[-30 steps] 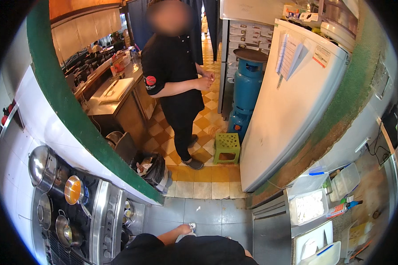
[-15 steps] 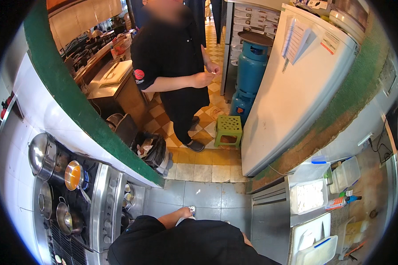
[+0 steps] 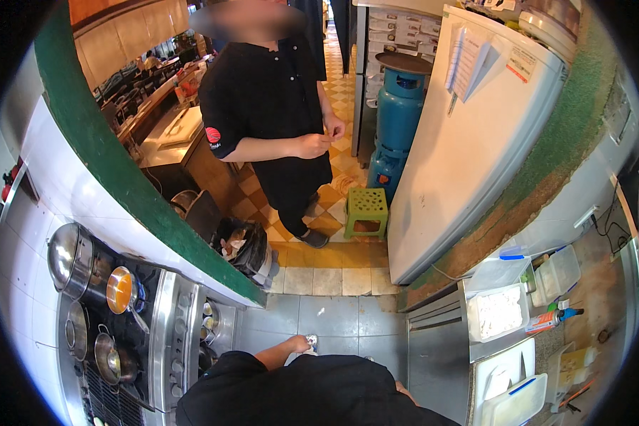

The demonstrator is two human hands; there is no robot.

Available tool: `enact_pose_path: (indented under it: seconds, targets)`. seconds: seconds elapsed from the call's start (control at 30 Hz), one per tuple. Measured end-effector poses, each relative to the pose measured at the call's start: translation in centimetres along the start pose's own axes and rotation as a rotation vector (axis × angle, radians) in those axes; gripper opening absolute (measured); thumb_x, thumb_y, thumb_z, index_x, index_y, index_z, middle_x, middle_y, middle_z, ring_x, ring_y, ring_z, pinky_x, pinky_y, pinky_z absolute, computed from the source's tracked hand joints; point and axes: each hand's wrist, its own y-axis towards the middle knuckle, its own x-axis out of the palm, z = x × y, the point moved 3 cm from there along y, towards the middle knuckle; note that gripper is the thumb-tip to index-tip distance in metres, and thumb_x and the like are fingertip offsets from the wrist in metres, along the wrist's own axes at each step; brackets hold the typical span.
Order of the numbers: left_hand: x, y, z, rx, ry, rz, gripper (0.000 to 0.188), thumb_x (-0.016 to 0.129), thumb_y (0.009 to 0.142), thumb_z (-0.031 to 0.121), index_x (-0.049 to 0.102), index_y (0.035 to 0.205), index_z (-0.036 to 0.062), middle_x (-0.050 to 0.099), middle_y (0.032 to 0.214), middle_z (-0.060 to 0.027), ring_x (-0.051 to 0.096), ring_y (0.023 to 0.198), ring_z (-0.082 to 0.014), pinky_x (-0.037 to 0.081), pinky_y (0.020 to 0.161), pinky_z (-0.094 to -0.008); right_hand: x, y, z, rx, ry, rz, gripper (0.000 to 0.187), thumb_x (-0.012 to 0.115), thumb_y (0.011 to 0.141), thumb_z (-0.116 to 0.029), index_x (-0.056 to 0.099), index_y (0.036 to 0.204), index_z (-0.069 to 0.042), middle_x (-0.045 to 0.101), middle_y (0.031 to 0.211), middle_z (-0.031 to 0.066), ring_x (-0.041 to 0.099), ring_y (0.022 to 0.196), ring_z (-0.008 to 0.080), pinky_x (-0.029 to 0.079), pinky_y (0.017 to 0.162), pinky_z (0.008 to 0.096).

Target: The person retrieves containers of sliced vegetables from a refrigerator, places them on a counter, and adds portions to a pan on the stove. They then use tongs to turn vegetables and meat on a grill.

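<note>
Right of the stove (image 3: pixel 163 341), the left hand (image 3: pixel 299 344)'s grip was indiscernible, the right hand hidden; unattended, the pan (image 3: pixel 111 291) could be scorched by flame (image 3: pixel 141 293).

Green stool (image 3: pixel 367 201) near stacked blue gas cylinders (image 3: pixel 396 121); white fridge (image 3: pixel 461 167) to their right, papers (image 3: pixel 468 65) on it.
</note>
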Motion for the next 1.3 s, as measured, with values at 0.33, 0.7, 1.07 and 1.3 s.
enact_pose_path:
  seconds: [0.33, 0.7, 1.07, 1.3]
  targets:
    - [0.7, 1.5, 0.6, 0.049, 0.068, 0.006, 0.049, 0.05, 0.079, 0.04, 0.063, 0.104, 0.0005, 0.06, 0.11, -0.0216, 0.057, 0.103, -0.0346, 0.046, 0.088, -0.0403, 0.3, 0.9, -1.3, -0.019, 0.007, -0.009, 0.037, 0.06, 0.081, -0.035, 0.065, 0.098, -0.003, 0.066, 0.096, 0.0078, 0.059, 0.089, 0.0154, 0.045, 0.08, 0.0316]
    - [1.7, 1.0, -1.9, 0.024, 0.079, 0.0, 0.045, 0.05, 0.076, 0.039, 0.065, 0.102, 0.006, 0.062, 0.106, -0.0206, 0.059, 0.1, -0.0332, 0.046, 0.084, -0.0404, 1.0, 1.9, -0.9, -0.031, 0.008, -0.017, 0.041, 0.06, 0.08, -0.037, 0.066, 0.098, -0.002, 0.067, 0.095, 0.0091, 0.06, 0.088, 0.016, 0.045, 0.081, 0.0306]
    - [0.8, 1.1, -0.4, 0.06, 0.143, 0.003, 0.043, 0.05, 0.078, 0.036, 0.065, 0.102, 0.0038, 0.062, 0.108, -0.0187, 0.059, 0.101, -0.0325, 0.046, 0.085, -0.0391, 2.4, 4.8, 1.8, -0.086, 0.026, -0.044, 0.044, 0.061, 0.079, -0.04, 0.066, 0.097, 0.0, 0.067, 0.095, 0.0104, 0.06, 0.088, 0.0166, 0.045, 0.081, 0.0295]
    - [0.6, -0.4, 0.0, 0.189, 0.398, -0.107, 0.045, 0.047, 0.085, 0.041, 0.065, 0.102, 0.004, 0.062, 0.106, -0.0201, 0.06, 0.098, -0.0331, 0.046, 0.085, -0.0402, 4.6, 10.7, 6.9, -0.107, 0.133, -0.194, 0.048, 0.055, 0.08, -0.045, 0.066, 0.098, -0.002, 0.067, 0.099, 0.0137, 0.061, 0.095, 0.0219, 0.043, 0.086, 0.03]
